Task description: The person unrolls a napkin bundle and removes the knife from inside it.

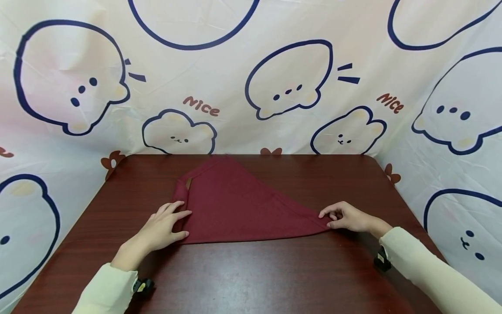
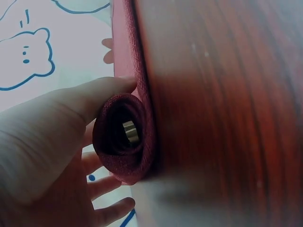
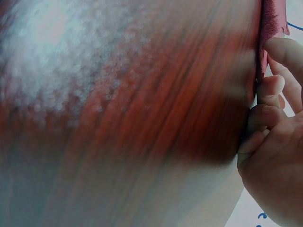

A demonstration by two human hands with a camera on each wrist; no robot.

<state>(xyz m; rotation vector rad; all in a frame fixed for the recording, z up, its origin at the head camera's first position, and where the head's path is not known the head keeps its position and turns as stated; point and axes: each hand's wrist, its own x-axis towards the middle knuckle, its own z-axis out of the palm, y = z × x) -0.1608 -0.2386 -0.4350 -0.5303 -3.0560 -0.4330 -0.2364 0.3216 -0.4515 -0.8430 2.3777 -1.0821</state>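
Observation:
A dark red cloth (image 1: 243, 205) lies spread on the brown table, narrowing toward its right corner. Its left edge is wound into a roll (image 2: 148, 161). Inside the roll's near end a gold-coloured object (image 2: 129, 132) shows; most of it is hidden, so its kind is unclear. My left hand (image 1: 162, 226) rests across the roll with fingers spread and fairly straight, thumb near the front edge. At the cloth's right corner my right hand (image 1: 347, 218) pinches the fabric between thumb and forefinger, the other fingers curled in.
The dark wood-grain table (image 1: 243, 279) has a glossy surface with a light reflection. A white curtain (image 1: 235, 78) with cartoon bears hangs behind and along both sides. Small black devices (image 1: 143, 286) are strapped at both wrists.

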